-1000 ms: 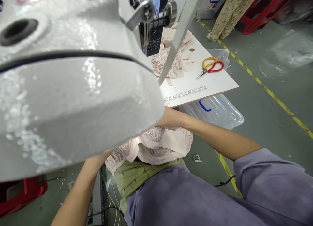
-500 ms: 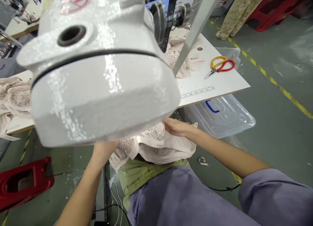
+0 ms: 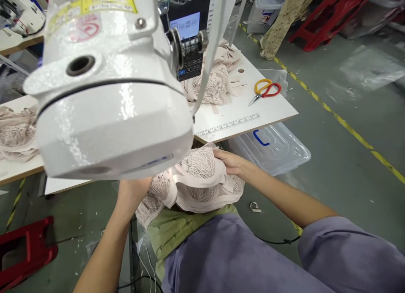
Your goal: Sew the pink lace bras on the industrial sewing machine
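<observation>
Pale pink lace bras (image 3: 202, 168) lie over my lap, partly under the white sewing machine head (image 3: 114, 128). My right hand (image 3: 230, 161) grips the edge of a bra cup at its right side, with the thumb on top and the other fingers mostly hidden beneath. To the left, my left hand (image 3: 136, 193) is against the lace, and its fingers disappear behind the machine head, so their grip is hidden. A green cloth (image 3: 190, 225) lies beneath the bras on my lap.
Yellow-and-red scissors (image 3: 264, 90) and a printed ruler scale (image 3: 228, 125) are on the white table (image 3: 278, 109). More lace bras (image 3: 215, 82) lie behind the machine, others (image 3: 17, 134) at left. A clear lidded box (image 3: 272, 147) sits below; red stools (image 3: 28, 250) stand nearby.
My view has shifted, showing more of the bras and the machine's control screen. My right hand stays at the cup's edge, and the cup now shows more fully.
</observation>
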A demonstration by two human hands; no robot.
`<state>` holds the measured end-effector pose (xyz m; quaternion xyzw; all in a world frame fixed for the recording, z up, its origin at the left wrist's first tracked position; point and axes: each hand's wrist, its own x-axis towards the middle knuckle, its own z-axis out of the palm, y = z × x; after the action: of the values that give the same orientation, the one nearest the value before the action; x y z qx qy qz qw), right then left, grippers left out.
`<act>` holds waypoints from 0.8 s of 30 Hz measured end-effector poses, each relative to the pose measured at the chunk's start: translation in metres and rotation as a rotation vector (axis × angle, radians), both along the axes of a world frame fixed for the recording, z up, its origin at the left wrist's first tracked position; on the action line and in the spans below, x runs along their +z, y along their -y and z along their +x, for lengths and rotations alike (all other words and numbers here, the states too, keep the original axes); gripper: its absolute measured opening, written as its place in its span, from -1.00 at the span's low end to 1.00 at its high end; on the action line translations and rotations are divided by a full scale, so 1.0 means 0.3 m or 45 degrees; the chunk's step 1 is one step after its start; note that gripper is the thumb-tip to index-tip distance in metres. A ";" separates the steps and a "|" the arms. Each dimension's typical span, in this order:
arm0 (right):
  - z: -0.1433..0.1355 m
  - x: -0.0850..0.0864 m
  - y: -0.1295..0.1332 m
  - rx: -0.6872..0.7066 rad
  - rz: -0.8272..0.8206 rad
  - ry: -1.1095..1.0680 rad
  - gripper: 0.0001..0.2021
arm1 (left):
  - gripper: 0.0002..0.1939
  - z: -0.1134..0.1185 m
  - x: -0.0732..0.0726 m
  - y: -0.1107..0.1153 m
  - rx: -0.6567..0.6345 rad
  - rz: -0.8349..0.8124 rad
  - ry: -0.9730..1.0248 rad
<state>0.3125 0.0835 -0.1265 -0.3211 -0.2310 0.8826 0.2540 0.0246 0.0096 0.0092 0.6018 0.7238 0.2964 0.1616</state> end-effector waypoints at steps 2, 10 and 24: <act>0.007 0.036 -0.011 -0.107 0.077 0.045 -0.65 | -0.75 -0.006 -0.002 -0.006 -0.094 -0.032 -0.025; 0.039 0.264 0.052 -0.044 0.601 0.083 -0.71 | -0.68 -0.017 0.056 0.132 -0.117 -0.392 -0.189; -0.164 0.397 0.140 0.328 1.395 0.633 -0.77 | -0.74 0.102 0.012 0.170 -0.220 -0.301 0.289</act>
<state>0.2632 0.0415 -0.0075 -0.3094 -0.7403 0.5578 0.2121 0.0553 -0.0414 0.0129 0.6013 0.6763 0.2602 0.3367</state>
